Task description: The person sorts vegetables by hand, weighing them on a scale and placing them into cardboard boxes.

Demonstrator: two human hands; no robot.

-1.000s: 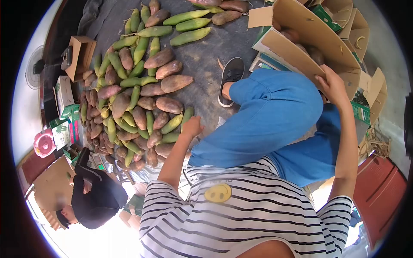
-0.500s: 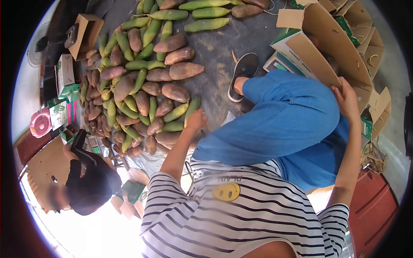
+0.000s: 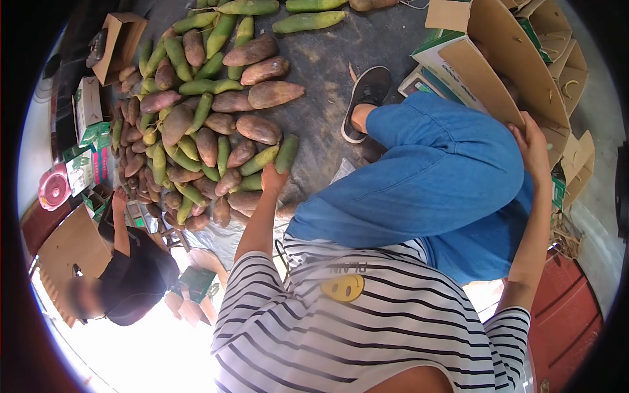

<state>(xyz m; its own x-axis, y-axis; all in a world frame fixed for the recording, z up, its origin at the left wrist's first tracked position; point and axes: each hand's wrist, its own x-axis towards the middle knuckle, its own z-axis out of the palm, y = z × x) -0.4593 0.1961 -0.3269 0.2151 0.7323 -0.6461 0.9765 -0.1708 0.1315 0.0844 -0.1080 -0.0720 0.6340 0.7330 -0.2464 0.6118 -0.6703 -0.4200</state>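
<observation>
My left hand (image 3: 274, 179) is closed around the lower end of a green radish (image 3: 287, 154) at the near right edge of a big pile. Right beside it lie another green radish (image 3: 259, 160) and a reddish-brown root (image 3: 259, 130). My right hand (image 3: 532, 148) grips the edge of a tall open cardboard box (image 3: 493, 78) on the right; the box wall partly hides its fingers. What the box holds is mostly out of sight.
Green and reddish-brown roots lie heaped on a dark ground sheet (image 3: 321, 62). More open cartons (image 3: 553, 33) stand at the right. On the left, another person (image 3: 141, 268) in black sits near a brown carton (image 3: 77, 243) and a pink fan (image 3: 54, 187).
My left hand has shifted slightly left at the radish's lower end. My right hand stays on the box. The other person's arm has reached up toward the pile. The whole view has tilted slightly.
</observation>
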